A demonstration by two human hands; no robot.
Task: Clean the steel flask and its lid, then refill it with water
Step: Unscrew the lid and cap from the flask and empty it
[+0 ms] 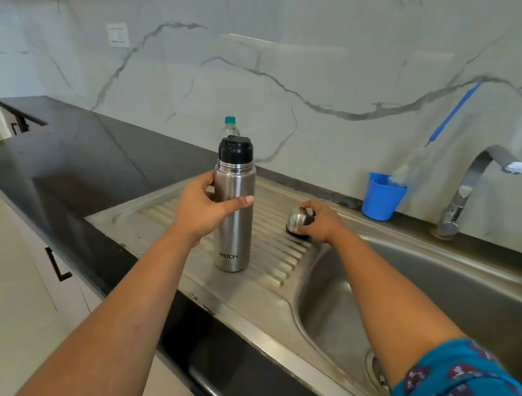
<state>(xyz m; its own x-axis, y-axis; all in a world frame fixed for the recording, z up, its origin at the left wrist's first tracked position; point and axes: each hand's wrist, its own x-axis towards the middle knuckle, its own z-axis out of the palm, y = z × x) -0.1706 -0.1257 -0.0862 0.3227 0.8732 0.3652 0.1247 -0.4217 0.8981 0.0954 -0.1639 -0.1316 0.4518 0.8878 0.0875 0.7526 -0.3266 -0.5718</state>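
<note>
Cylindrical brushed-steel flask [235,214], ribbed drainboard [278,265]

The tall cylindrical flask [234,214] was brushed steel with a soft sheen, topped by a glossy black plastic stopper [236,149], and its small domed cup lid [298,219] showed the same satin metal. The ribbed steel sink drainboard [278,258] looked dull and water-stained, beside a polished black stone counter [95,159]. The veined white marble-look wall [302,56] was smooth and glossy, and the blue cup [381,197] looked like matt plastic.

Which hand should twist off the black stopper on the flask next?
Probably the right hand: it only needs to let go of the steel cap on the drainboard. The left hand already grips the flask upright, steadying it below the stopper.
</note>
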